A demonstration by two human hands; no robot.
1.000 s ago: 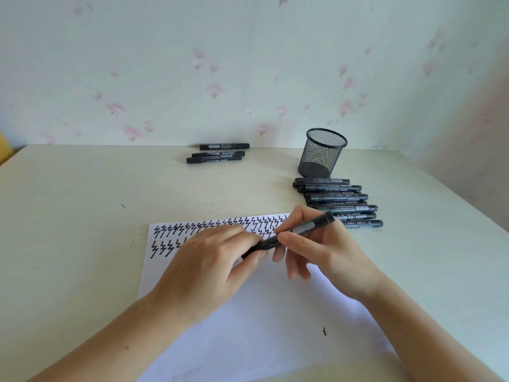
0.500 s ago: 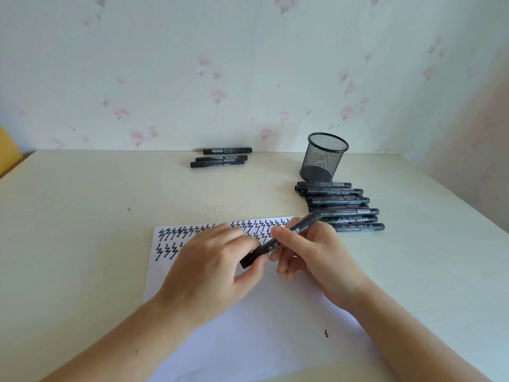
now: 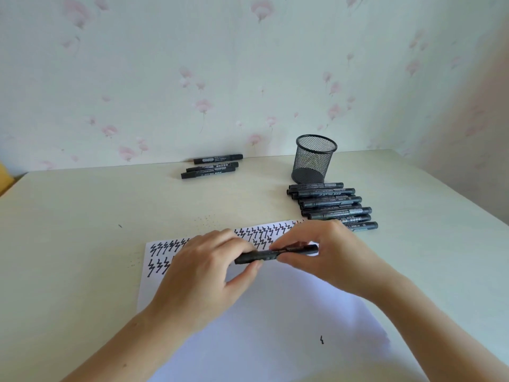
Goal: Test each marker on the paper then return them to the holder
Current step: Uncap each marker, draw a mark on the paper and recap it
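Just now the left hand (image 3: 209, 274) curls its thumb and fingers round the left end of a black marker (image 3: 275, 253), which lies almost level above the paper (image 3: 261, 326). To its right, the right hand (image 3: 327, 257) pinches the marker's other end, fingers bent over the barrel. Zigzag test marks (image 3: 261, 234) run in rows along the paper's far edge, partly hidden behind both hands. Well beyond the left hand, three markers (image 3: 212, 166) lie near the wall. Just past the right hand a row of markers (image 3: 330, 205) lies side by side, and behind it stands the mesh holder (image 3: 314, 158), upright.
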